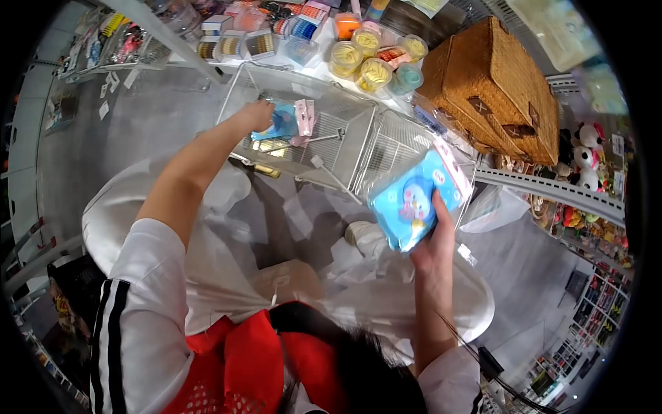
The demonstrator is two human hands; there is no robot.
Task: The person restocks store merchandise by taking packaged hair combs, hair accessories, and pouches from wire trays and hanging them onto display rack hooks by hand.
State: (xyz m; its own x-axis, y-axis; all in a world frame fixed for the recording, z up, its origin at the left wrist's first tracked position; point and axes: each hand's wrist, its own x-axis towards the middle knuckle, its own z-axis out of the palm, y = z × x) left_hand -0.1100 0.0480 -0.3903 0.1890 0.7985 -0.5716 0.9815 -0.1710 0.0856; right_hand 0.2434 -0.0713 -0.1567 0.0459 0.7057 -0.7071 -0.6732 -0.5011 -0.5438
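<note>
My right hand [436, 241] grips a light-blue plastic packet [416, 200] printed with a blue cartoon character, its thumb across the front. The packet is tilted above the right part of a wire basket [331, 176]. On the left, my left hand [258, 116] reaches into the basket, its fingers closed at the edge of a smaller-looking blue packet [283, 123]; the fingertips are partly hidden. Pink-topped packaging [303, 117] lies against that packet's right side. White-tipped metal hooks [327, 169] cross the basket's front.
Behind the basket, a shelf holds several clear tubs of yellow items [374, 74], an orange tub [347, 26] and boxes of hair ties [261, 43]. A brown woven case [493, 90] stands at the right. Plush toys [587, 157] hang beyond a metal shelf edge [552, 190].
</note>
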